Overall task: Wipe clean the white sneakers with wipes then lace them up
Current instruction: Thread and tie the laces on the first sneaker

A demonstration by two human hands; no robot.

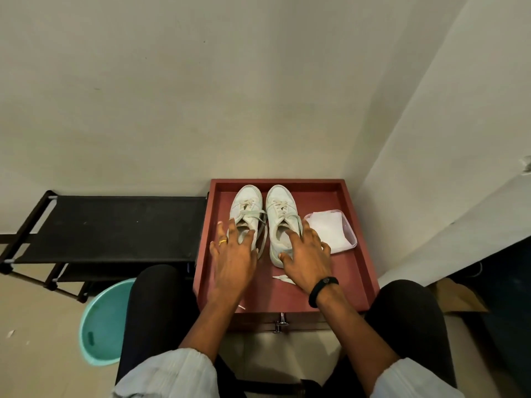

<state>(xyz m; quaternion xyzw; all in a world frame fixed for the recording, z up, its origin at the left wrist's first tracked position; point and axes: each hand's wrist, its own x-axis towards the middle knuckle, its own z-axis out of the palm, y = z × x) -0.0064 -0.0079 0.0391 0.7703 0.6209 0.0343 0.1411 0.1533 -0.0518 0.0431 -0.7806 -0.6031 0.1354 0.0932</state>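
Two white sneakers stand side by side on a red tray-topped table [353,271], toes toward the wall. The left sneaker [247,206] and the right sneaker [281,209] both have loose laces. My left hand [234,251], with a gold ring, lies with spread fingers over the heel of the left sneaker. My right hand [306,254], with a black wristband, rests with spread fingers on the heel of the right sneaker. A clear plastic box of white wipes [330,229] sits just right of the right sneaker. Lace ends [283,278] trail on the tray.
A black fabric shoe rack [109,225] stands to the left against the wall. A teal plastic basin [103,323] sits on the floor by my left knee. A metal drawer handle [281,323] is on the table front. Cardboard [459,297] lies at right.
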